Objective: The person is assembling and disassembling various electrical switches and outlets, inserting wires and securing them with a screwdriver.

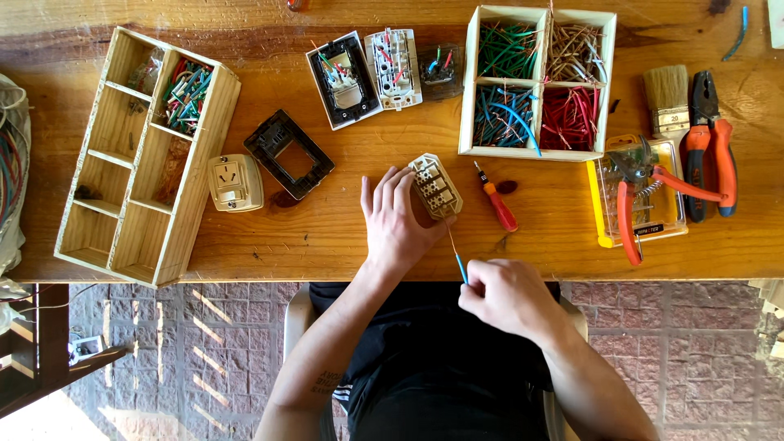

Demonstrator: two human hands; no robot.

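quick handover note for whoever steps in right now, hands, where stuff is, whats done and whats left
Left hand: holds the beige socket module on the wooden table, terminals facing up.
Right hand: pinches a blue wire whose bare copper end runs up to the module's lower edge.
Nearby: red screwdriver just right of the module; four-part wire box behind it; red cutters and pliers far right.
Done: three wired modules lie at the back.
Left: whether this wire is seated cannot be told; the screwdriver lies untouched.
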